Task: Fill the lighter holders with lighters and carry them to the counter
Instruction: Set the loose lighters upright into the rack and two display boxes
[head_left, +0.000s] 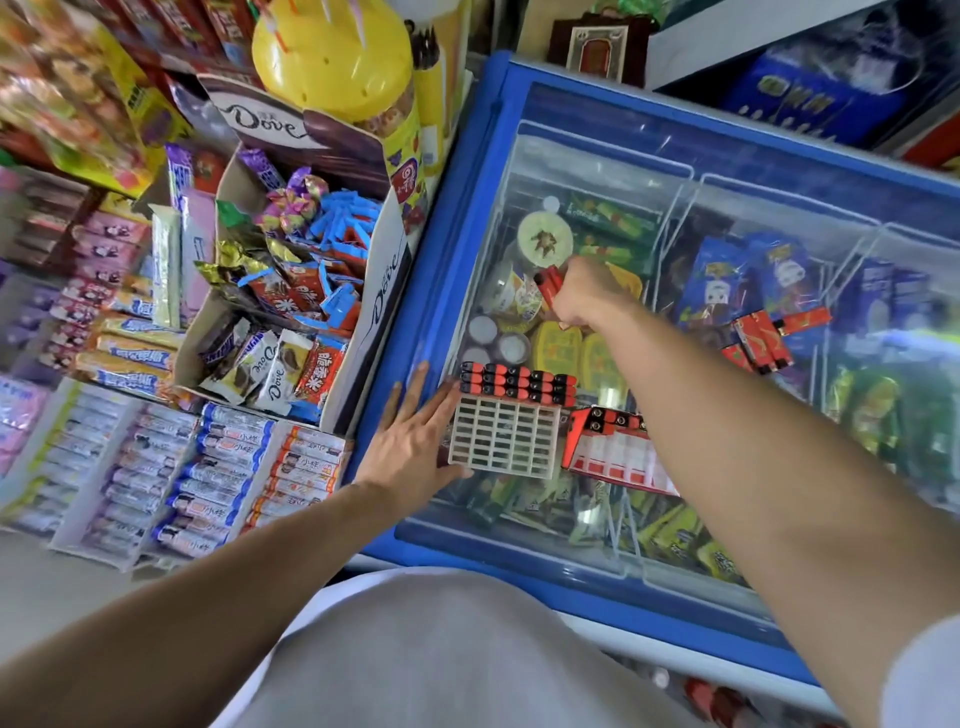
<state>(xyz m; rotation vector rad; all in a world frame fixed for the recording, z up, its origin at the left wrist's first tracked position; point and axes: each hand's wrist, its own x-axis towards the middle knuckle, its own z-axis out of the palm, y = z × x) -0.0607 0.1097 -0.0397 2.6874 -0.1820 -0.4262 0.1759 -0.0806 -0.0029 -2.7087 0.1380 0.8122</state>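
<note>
The left hand (415, 436) lies flat, fingers (415, 382) spread, against the left edge of the white plastic grid lighter holder (504, 439) on the blue-framed glass freezer lid (441, 249). Red-and-black lighters (519, 384) fill its far rows. Farther right, the right hand (584, 299) grips several red lighters (549, 283).

White grid holder (504, 440), red-and-black lighters (519, 383) — blue-framed freezer (441, 291), yellow jar lid (332, 57), grey shirt (441, 654).
</note>
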